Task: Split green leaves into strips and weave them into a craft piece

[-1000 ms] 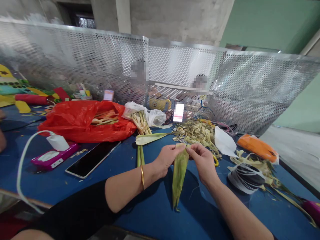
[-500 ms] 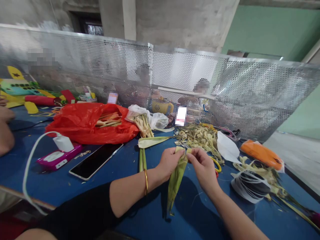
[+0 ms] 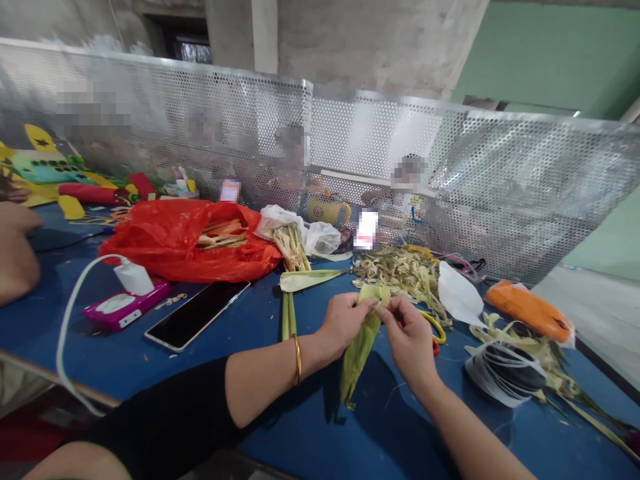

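My left hand (image 3: 345, 320) and my right hand (image 3: 407, 330) come together over the blue table, both pinching one green-yellow corn husk (image 3: 359, 353). Its broad pale end sticks up above my fingertips, and the narrow tip hangs down toward the table. The thumbs nearly meet at the fold of the husk. Just beyond my right hand lie scissors (image 3: 439, 331) with yellow and red handles, partly hidden. A flat husk strip (image 3: 313, 280) lies ahead of my left hand, across long green stalks (image 3: 289, 317).
A red plastic bag (image 3: 155, 237) of husks lies at left, near a phone (image 3: 197, 317) and a purple power strip (image 3: 125, 307). Husk scraps (image 3: 400, 270), a spool of white cord (image 3: 505, 373) and an orange packet (image 3: 530, 310) are at right. A perforated metal screen (image 3: 370, 133) stands behind.
The husk's upper end has opened out wider and bends over between my fingers. My hands have drawn closer together. The whole view has shifted slightly.
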Available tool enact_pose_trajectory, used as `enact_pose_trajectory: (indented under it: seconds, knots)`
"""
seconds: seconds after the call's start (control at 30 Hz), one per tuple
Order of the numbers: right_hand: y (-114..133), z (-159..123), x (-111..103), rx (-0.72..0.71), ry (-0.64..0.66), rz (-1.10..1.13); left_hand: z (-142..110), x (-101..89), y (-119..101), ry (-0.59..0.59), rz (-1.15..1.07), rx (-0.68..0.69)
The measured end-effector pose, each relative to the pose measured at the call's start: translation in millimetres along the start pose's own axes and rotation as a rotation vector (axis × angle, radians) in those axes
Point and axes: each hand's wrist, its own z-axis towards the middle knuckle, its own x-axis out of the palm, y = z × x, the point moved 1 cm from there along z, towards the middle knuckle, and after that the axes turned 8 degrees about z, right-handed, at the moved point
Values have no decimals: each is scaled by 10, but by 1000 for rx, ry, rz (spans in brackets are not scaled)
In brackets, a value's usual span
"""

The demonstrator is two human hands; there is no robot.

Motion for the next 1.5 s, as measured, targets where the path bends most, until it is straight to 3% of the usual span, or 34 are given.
enact_pose_trajectory:
  seconds: [0.1, 0.17, 0.37, 0.67, 0.73, 0.8, 0.93, 1.03, 1.17, 1.3, 1.5]
  knots:
    - [38, -22, -6, -86, 8, -66, -5, -18, -19, -4, 0, 10]
    - [33, -14, -1, -69, 17, -48, -3, -31, -22, -15, 43, 21]
    - [-32, 52, 17, 223, 58, 316, 10, -43, -18, -26, 146, 97]
    - [-115, 62, -6, 395, -16, 472, 26, -34, 18, -67, 237, 117]
    - [-101, 54, -2, 320, -32, 421, 38, -29, 40, -58, 213, 105]
    - [-55, 35, -4, 159, -35, 305, 43, -30, 51, -52, 170, 86]
    - [77, -49, -3, -132, 68, 138, 28, -34, 30, 9, 9, 5]
    - [166, -121, -14, -197, 87, 142, 30, -38, 11, 21, -45, -26]
    - [278, -215, -54, -296, 84, 195, 87, -64, 12, -83, -74, -98]
    - [392, -320, -97, -445, 162, 182, 130, -107, -18, -111, -191, -188]
    - [632, -375, -165, -563, 148, 245, 194, -163, 21, -129, -297, -183]
